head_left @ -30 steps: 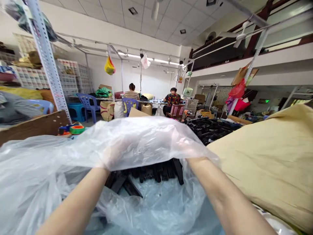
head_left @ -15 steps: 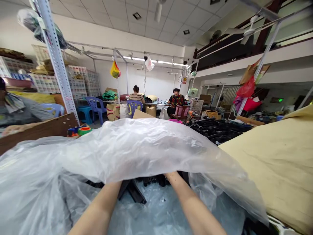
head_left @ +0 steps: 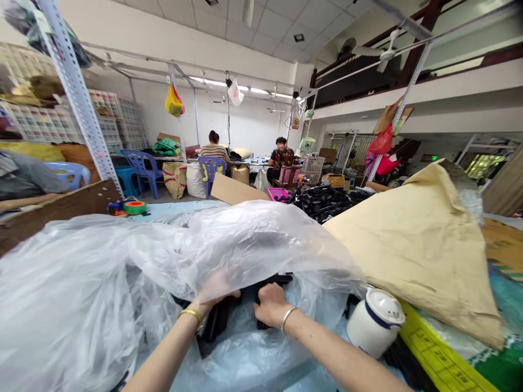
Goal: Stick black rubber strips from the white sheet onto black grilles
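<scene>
A large translucent plastic bag lies spread in front of me, its upper layer raised like a flap over black plastic parts. My left hand, with a gold bangle at the wrist, is partly beneath the film. Its thumb lies over the dark parts and the hand looks closed on them, though the film blurs the other fingers. To its right, my right hand, wearing a silver bangle, is curled into a fist against a black part. Its fingertips are hidden.
A white lidded jar stands at right beside a yellow printed strip. Behind it leans a big tan sack. Black parts are heaped farther back. Green tape lies at left near a wooden board. Two people sit far off.
The raised film has dropped lower and both hands, hidden before, now show. My right hand has come out from under the film. The view has turned right and down, bringing the jar into sight.
</scene>
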`<state>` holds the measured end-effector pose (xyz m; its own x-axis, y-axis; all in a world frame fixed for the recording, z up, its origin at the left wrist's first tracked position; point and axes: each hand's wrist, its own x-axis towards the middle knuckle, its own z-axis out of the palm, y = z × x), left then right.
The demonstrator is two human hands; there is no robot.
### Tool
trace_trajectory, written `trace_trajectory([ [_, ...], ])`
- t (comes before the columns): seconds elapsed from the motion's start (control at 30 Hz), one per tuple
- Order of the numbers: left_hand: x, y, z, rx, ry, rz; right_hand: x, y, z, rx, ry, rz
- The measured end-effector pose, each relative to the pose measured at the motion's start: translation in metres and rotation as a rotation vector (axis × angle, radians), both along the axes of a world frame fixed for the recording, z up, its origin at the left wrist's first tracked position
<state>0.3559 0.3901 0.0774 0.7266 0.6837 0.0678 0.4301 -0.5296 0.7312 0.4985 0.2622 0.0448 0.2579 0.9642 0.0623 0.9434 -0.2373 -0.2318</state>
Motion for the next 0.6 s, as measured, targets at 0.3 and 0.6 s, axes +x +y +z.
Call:
trace_trajectory([
  [0.3, -0.037, -0.05, -0.001, -0.105, 0.028, 0.096, 0.043, -0.063, 0.026, -0.014, 0.131, -0.041],
  [0.6, -0.08, -0.133, -0.028, 0.113, 0.33, 0.014, 0.012, -0.078, 0.009, -0.07, 0.138, -0.089],
])
